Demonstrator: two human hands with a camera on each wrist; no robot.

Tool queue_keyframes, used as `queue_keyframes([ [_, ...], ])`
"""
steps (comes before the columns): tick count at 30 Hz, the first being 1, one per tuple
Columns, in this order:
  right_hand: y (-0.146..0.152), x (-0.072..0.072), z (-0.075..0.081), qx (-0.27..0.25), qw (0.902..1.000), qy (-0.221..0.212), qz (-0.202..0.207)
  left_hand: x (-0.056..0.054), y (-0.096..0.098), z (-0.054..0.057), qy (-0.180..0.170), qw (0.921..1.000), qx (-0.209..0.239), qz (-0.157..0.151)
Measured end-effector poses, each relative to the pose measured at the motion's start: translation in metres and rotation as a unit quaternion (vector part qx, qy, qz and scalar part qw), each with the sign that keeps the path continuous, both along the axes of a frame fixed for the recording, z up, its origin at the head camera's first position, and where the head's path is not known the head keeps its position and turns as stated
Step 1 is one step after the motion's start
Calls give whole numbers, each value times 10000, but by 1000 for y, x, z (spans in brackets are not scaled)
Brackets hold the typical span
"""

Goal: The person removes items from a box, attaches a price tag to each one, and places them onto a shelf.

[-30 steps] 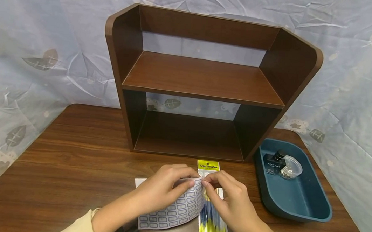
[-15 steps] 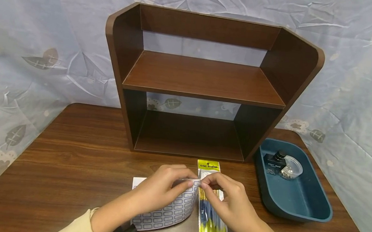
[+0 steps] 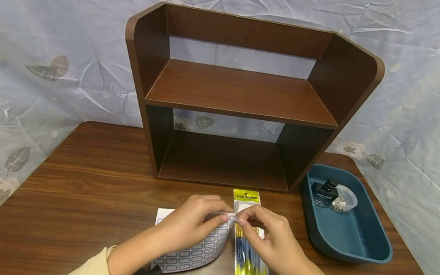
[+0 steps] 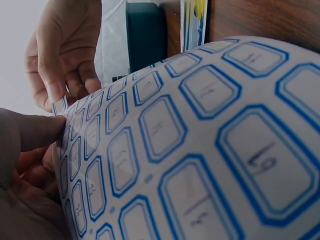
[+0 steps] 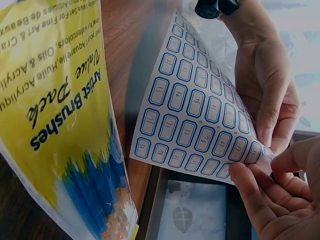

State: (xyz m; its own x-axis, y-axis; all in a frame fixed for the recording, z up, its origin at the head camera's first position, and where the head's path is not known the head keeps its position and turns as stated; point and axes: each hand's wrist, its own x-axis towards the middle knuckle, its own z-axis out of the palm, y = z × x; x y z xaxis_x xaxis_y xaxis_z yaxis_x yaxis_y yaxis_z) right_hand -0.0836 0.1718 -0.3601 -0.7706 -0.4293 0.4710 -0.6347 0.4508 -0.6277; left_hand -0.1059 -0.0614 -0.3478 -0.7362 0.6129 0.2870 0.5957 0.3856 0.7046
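Observation:
My left hand (image 3: 197, 221) holds a white sheet of sticker labels (image 3: 199, 254) by its upper right corner, thumb in front. The sheet curves away below the hand; its labels have blue borders and handwritten marks, plain in the right wrist view. At that corner my right hand (image 3: 269, 231) pinches a small label (image 4: 59, 105) between thumb and fingertip, its end lifted off the sheet's edge. A thin pale flap of the sheet stands up behind the fingers. Under the right hand lies a yellow and clear packet of artist brushes (image 3: 251, 259) with blue handles, partly covered by it.
A dark brown two-tier shelf (image 3: 241, 93) stands at the back of the wooden table (image 3: 90, 197). On the right sits a blue-green bin (image 3: 364, 228) holding a black perfume bottle (image 3: 324, 193) and a round clear container (image 3: 345, 198) of small pieces.
The sheet's lower part has swung slightly left and its right edge has bent further from the brush packet. A flap at the corner now sticks up. Both hands have barely moved.

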Motion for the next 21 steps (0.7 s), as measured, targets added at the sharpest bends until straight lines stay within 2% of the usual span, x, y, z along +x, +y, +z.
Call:
queue_keyframes([
  [9,0,0,-1,-154,9998,-100,97,0,1,-1,45,10000,-34,17],
  [21,1,1,-1,-176,9989,-445,-14,0,0,1,129,9997,-183,111],
])
